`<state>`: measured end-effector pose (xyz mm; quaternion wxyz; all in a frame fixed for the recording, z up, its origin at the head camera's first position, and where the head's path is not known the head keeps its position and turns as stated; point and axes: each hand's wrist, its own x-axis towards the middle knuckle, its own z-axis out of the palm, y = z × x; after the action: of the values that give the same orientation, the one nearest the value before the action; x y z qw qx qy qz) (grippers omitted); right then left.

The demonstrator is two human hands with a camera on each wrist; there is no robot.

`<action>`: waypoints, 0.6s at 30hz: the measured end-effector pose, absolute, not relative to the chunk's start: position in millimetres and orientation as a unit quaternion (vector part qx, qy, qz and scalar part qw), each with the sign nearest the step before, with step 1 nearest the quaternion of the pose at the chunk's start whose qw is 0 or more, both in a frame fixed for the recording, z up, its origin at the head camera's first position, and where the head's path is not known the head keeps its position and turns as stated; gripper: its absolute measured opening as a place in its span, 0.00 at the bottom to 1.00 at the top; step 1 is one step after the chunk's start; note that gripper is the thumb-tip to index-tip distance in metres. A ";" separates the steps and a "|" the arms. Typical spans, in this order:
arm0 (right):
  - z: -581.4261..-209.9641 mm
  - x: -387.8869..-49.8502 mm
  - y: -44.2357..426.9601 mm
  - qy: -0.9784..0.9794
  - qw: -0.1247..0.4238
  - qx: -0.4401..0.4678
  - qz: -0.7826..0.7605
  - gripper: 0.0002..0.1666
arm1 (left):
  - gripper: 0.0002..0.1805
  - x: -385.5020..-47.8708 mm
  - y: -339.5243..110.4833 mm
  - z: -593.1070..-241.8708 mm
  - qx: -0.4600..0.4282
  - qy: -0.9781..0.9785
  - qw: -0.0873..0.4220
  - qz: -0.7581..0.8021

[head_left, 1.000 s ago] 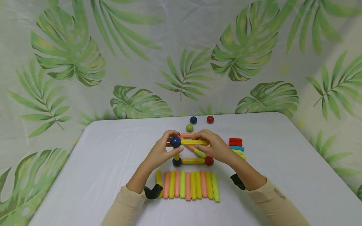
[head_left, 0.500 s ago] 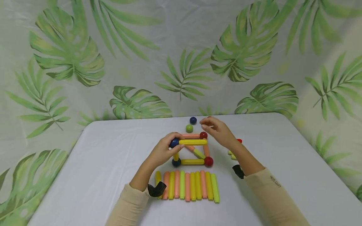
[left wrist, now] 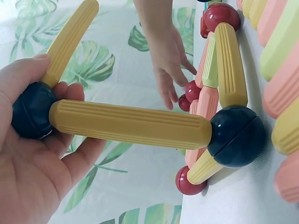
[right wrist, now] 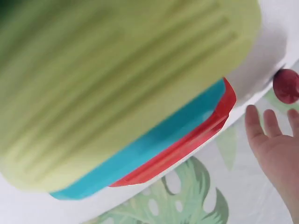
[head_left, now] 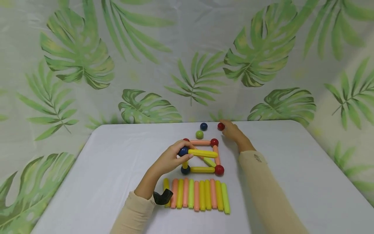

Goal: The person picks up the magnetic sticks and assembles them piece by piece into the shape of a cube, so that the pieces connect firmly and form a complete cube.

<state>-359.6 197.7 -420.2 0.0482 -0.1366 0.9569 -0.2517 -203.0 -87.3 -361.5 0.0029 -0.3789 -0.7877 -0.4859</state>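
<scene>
My left hand (head_left: pixel 166 162) grips the upper blue ball (left wrist: pixel 32 112) of a stick-and-ball frame, thumb and fingers around it. From that ball a yellow stick (head_left: pixel 204 153) juts rightward with a free end. A second yellow stick (left wrist: pixel 131 123) joins it to the lower blue ball (left wrist: pixel 237 136). Below lies a square base with red corner balls, such as the front right red ball (head_left: pixel 219 170), and a slanting green-and-pink bar inside. At the table's back, my right hand (head_left: pixel 232 131) is beside a loose red ball (right wrist: pixel 286 86); its fingers extend near the ball in the right wrist view.
A row of pink, yellow and green sticks (head_left: pixel 197 196) lies in front of the frame. Behind it sit a loose blue ball (head_left: pixel 204 126) and a green ball (head_left: pixel 199 134). Short green, blue (right wrist: pixel 154 140) and red sticks fill much of the right wrist view.
My right hand has left the upper yellow stick and reached back and right to the loose red ball. My left hand keeps its grip on the upper blue ball.
</scene>
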 end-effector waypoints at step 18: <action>-415.5 -359.2 168.9 0.937 0.060 -0.153 -0.307 0.29 | 0.11 -195.0 -85.5 -352.5 -0.368 -0.795 0.003 -0.483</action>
<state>-359.2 168.9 -415.5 0.0605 -0.1528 0.9373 -0.3073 -195.0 -85.5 -352.5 0.0026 -0.3684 -0.7946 -0.4826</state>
